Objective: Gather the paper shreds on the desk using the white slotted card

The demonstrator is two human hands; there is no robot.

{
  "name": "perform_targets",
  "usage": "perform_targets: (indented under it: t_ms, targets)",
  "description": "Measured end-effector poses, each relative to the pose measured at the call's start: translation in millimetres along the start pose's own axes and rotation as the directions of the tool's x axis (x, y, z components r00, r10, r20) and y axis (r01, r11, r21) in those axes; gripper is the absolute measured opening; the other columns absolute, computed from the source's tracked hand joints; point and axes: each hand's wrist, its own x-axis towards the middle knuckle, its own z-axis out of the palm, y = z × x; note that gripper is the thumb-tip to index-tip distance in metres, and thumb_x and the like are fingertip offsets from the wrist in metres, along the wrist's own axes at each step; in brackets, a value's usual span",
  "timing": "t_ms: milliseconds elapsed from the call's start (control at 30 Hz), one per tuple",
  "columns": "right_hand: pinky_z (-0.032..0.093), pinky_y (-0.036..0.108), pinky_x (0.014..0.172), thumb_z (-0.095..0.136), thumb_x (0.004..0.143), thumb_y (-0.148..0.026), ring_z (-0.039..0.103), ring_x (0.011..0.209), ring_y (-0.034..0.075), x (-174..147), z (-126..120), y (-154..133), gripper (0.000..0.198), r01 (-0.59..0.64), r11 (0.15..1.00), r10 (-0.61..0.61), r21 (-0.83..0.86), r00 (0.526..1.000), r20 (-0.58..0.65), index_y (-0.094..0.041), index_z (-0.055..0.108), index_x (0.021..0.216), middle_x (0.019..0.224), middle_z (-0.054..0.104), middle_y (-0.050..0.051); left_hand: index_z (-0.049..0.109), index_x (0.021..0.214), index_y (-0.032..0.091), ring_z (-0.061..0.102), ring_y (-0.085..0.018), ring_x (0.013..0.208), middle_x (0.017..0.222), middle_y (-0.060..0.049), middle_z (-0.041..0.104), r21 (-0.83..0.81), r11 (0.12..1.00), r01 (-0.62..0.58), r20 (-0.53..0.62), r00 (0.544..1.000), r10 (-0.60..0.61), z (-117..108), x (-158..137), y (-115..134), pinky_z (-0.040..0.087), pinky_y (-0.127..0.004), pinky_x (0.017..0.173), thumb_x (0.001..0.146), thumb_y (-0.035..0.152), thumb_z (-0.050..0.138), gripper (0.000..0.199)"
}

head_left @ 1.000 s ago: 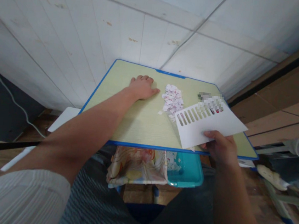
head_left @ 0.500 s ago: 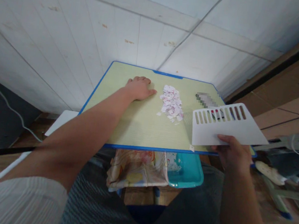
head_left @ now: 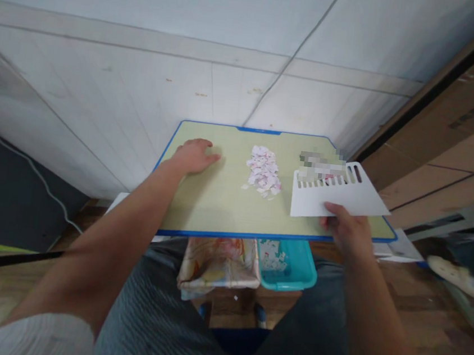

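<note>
Yellow-topped table (head_left: 216,209) standing against wall (head_left: 146,77). Right hand (head_left: 349,228) pinching white card (head_left: 337,195) by near edge, over table's right side, probably keeping slotted side unblocked. Left hand (head_left: 194,155) gripping nothing, table contact unclear. Paper scraps (head_left: 264,172) lying mid-table between hands.

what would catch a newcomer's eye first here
Probably the heap of torn paper scraps around the middle of the blue-edged tabletop. Next comes the white slotted sheet in the right hand, over the tabletop's right side. Below the near edge, a turquoise basin with more scraps inside stands out.
</note>
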Motion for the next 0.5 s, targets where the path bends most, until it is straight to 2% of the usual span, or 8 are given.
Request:
perform_targets:
  t_ms: [133, 233, 367, 500]
  targets:
    - [0.058, 0.035, 0.052, 0.100, 0.075, -0.058, 0.064, 0.051, 0.020, 1, 25, -6, 0.045, -0.022, 0.999, 0.022, 0.037, 1.000, 0.001, -0.023, 0.075, 0.088, 0.066, 0.076, 0.003, 0.064, 0.175, 0.020, 0.056, -0.036, 0.175, 0.188, -0.015, 0.061, 0.032, 0.998, 0.057, -0.033, 0.998, -0.056, 1, -50, -22, 0.043, -0.050, 0.145, 0.115, 0.061, 0.052, 0.074]
    - [0.062, 0.038, 0.058, 0.099, 0.077, -0.070, 0.070, 0.056, 0.021, 0, 57, -11, 0.055, -0.033, 0.999, 0.029, 0.043, 0.995, 0.095, -0.021, 0.076, 0.085, 0.072, 0.081, 0.010, 0.063, 0.174, 0.022, 0.053, -0.034, 0.177, 0.191, -0.014, 0.059, 0.023, 0.992, 0.124, -0.014, 0.992, -0.124, 0, -80, -28, 0.043, -0.049, 0.145, 0.118, 0.061, 0.048, 0.070]
    - [0.058, 0.036, 0.056, 0.092, 0.077, -0.078, 0.068, 0.054, 0.020, 5, 91, -8, 0.059, -0.034, 0.999, 0.028, 0.039, 0.991, 0.127, -0.022, 0.074, 0.081, 0.072, 0.082, 0.012, 0.064, 0.172, 0.028, 0.053, -0.035, 0.176, 0.189, -0.013, 0.060, 0.018, 0.993, 0.119, -0.060, 0.991, -0.118, 2, -100, -17, 0.045, -0.056, 0.145, 0.119, 0.061, 0.050, 0.063]
    - [0.058, 0.035, 0.056, 0.089, 0.077, -0.081, 0.065, 0.053, 0.019, 13, 100, 3, 0.059, -0.023, 1.000, 0.022, 0.007, 0.993, 0.113, -0.024, 0.073, 0.080, 0.070, 0.081, 0.010, 0.065, 0.173, 0.021, 0.051, -0.039, 0.178, 0.189, -0.019, 0.059, 0.041, 0.995, 0.095, -0.158, 0.984, -0.088, 11, -105, -3, 0.043, -0.065, 0.146, 0.120, 0.052, 0.050, 0.063]
